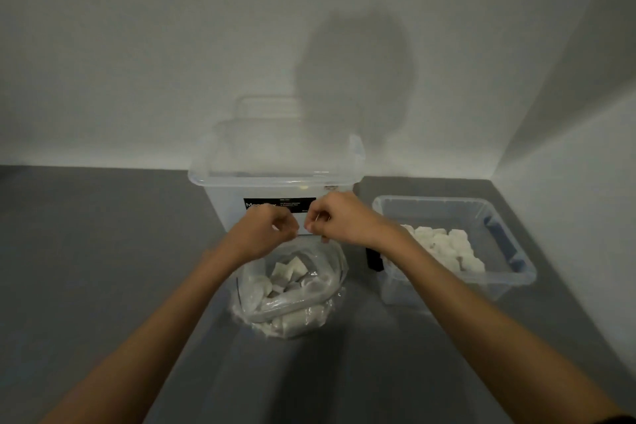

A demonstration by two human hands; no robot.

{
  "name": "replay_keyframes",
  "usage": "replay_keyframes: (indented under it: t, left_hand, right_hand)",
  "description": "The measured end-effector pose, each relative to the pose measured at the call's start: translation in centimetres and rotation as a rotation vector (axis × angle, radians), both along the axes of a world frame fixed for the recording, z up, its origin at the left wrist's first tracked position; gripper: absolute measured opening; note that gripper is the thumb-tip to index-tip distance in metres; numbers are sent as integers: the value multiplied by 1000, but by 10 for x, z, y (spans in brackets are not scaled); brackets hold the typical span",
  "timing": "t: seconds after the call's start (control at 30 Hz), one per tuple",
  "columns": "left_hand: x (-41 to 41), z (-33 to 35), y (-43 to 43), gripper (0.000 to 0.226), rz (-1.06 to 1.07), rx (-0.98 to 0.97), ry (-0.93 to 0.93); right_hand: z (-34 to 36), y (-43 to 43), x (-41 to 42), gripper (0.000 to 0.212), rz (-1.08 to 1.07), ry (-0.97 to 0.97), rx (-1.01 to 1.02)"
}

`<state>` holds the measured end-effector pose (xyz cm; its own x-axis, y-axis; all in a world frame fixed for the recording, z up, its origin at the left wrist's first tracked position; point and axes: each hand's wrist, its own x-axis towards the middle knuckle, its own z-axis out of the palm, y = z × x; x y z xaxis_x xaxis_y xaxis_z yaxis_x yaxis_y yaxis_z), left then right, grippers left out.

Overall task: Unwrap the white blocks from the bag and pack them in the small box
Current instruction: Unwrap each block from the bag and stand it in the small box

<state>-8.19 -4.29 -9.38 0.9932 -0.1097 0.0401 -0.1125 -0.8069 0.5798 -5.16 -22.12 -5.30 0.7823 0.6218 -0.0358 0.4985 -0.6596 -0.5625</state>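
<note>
A clear plastic bag [292, 289] of wrapped white blocks stands on the grey table in front of me. Just above its open mouth my left hand [266, 229] and my right hand [335, 218] meet, fingers curled, pinching something small and transparent between them; what it is I cannot make out. To the right sits the small clear box [502, 217], with several unwrapped white blocks [444, 246] piled in its left half.
A large clear lidded tub [278, 179] with a black label stands right behind my hands. White walls close the table [86, 251] at the back and on the right. A small black object [374, 260] sits by the small box's left wall.
</note>
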Motion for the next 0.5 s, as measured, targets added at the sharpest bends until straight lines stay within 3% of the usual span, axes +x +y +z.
replay_keyframes:
  t: [0.17, 0.37, 0.5]
  left_hand:
    - [-31, -23, 29, 12, 105, 18, -48]
    - [-48, -54, 40, 21, 155, -27, -71]
    - [-49, -63, 43, 18, 143, -70, -52]
  right_hand:
    - [-46, 50, -14, 18, 55, 70, -109]
    - [-106, 78, -23, 14, -84, 62, -352]
    - [-122, 82, -23, 20, -181, 57, -365]
